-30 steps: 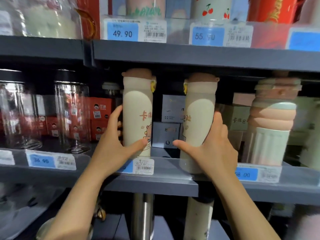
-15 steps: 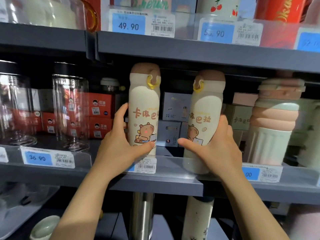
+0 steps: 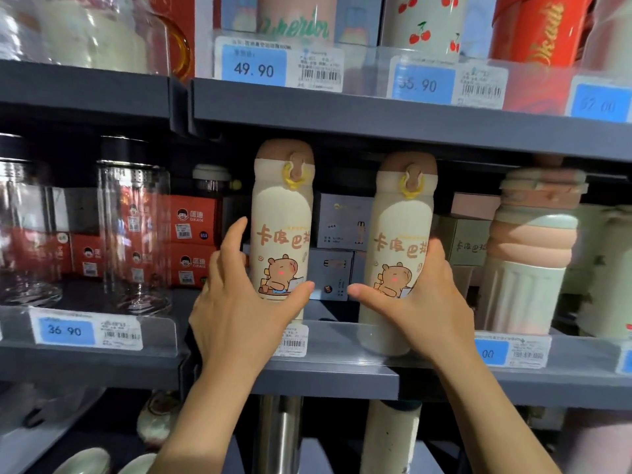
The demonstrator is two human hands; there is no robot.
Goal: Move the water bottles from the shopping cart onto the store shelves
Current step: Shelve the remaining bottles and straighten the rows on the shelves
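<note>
Two cream water bottles with brown caps, yellow rings and a capybara print stand upright on the middle grey shelf [image 3: 328, 378]. My left hand [image 3: 242, 302] grips the left bottle [image 3: 282, 213] low down, thumb across its front. My right hand [image 3: 420, 302] grips the right bottle [image 3: 402, 227] the same way, fingers round its right side. Both prints face me. The shopping cart is out of view.
Clear glass jars [image 3: 135, 234] and red boxes [image 3: 193, 241] fill the shelf's left part. A ribbed peach and mint bottle [image 3: 531, 254] stands right of the pair, grey boxes [image 3: 342, 220] behind them. The upper shelf [image 3: 376, 114] sits close above the caps. More bottles stand on the shelf below.
Both bottles have been turned on the shelf so their capybara prints and yellow rings face front. The hands stayed low on them. The view came closer.
</note>
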